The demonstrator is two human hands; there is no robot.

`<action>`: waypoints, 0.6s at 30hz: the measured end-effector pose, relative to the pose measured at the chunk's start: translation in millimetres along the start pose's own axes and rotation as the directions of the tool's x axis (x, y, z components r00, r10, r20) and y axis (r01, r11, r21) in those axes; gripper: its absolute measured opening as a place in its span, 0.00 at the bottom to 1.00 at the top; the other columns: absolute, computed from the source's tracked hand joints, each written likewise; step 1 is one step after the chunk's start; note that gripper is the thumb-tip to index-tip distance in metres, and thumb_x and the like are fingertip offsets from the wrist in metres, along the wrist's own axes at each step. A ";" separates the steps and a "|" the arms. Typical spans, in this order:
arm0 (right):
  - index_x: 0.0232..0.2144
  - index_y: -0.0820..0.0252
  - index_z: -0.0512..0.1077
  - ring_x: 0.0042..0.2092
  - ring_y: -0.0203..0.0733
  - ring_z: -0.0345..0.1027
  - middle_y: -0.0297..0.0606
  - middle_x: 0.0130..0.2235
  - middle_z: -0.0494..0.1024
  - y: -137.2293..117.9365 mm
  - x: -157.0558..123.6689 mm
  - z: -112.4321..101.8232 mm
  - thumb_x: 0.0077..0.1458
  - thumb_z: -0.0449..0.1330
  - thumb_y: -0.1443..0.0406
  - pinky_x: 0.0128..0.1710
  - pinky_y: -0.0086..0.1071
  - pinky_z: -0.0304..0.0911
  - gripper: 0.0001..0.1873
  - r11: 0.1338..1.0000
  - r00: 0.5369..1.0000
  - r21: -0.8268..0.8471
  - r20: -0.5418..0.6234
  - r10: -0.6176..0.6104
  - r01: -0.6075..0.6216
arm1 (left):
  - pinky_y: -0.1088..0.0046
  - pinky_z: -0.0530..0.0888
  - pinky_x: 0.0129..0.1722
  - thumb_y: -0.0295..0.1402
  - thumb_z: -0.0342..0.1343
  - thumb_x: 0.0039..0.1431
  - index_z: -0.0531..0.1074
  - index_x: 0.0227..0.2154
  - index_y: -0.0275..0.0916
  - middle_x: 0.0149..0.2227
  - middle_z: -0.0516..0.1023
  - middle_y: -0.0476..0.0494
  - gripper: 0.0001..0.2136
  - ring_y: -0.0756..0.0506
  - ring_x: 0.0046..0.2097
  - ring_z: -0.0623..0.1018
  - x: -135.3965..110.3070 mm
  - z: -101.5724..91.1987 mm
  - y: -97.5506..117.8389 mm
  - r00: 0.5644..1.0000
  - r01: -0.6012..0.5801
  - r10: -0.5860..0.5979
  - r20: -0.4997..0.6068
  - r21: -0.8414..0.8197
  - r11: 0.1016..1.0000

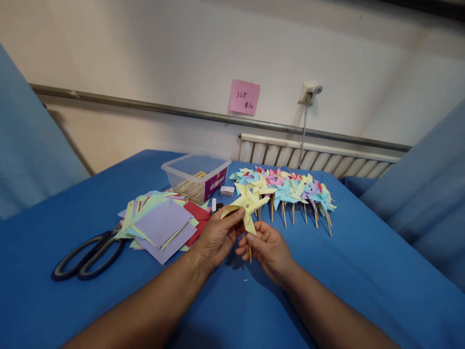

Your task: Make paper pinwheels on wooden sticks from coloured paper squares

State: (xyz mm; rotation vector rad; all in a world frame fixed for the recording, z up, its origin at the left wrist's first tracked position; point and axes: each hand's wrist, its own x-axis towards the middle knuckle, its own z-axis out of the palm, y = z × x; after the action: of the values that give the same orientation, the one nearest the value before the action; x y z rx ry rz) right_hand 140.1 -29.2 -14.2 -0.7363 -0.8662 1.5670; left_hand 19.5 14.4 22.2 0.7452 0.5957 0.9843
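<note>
A pale yellow paper pinwheel (248, 203) with a pin at its centre is held up between my two hands. My left hand (220, 237) pinches one of its blades with thumb and fingers. My right hand (268, 249) is closed at the lower blade, around the thin wooden stick whose end shows below the fingers. Just left of my left hand lies a stack of coloured paper squares (163, 223), purple on top with green, red and yellow beneath. Behind my hands, finished pinwheels (285, 191) in several colours lie in a crowded group with their sticks toward me.
Black-handled scissors (90, 254) lie at the left, blades under the paper. A clear plastic box (181, 177) with wooden sticks stands at the back, beside a small white box (227, 191). The blue-covered table (356, 276) meets a wall with a radiator (319, 156) and a pink note (244, 97).
</note>
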 end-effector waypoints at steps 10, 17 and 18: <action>0.31 0.61 0.65 0.26 0.37 0.75 0.35 0.26 0.79 5.4 1.1 -0.2 0.45 0.68 0.59 0.24 0.26 0.66 0.17 1.000 1.000 0.000 -0.001 -0.022 0.022 | 0.77 0.67 0.19 0.37 0.64 0.47 0.69 0.30 0.36 0.23 0.71 0.50 0.12 0.52 0.21 0.70 -3.7 2.6 1.4 0.996 -0.086 0.088 -0.016 0.104 0.991; 0.31 0.60 0.65 0.26 0.37 0.74 0.35 0.28 0.79 10.1 2.8 -1.3 0.45 0.68 0.58 0.24 0.27 0.66 0.18 1.000 1.000 -0.010 0.021 -0.019 0.019 | 0.79 0.65 0.19 0.34 0.64 0.47 0.70 0.31 0.35 0.24 0.70 0.50 0.11 0.53 0.22 0.68 -5.5 5.4 0.6 0.984 -0.160 0.173 -0.053 0.194 0.968; 0.31 0.60 0.65 0.26 0.37 0.74 0.35 0.28 0.79 10.8 3.1 -1.5 0.45 0.68 0.58 0.24 0.27 0.66 0.18 1.000 1.000 -0.018 0.018 -0.019 0.019 | 0.79 0.65 0.19 0.34 0.64 0.46 0.71 0.31 0.35 0.24 0.70 0.50 0.11 0.53 0.22 0.69 -5.0 5.4 0.6 0.982 -0.162 0.177 -0.064 0.191 0.968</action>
State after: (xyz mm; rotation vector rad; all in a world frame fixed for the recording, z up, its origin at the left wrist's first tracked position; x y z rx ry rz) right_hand 135.2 -26.9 -24.2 -0.7258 -0.8989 1.5529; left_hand 21.0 8.6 26.5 0.9363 0.7093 1.1312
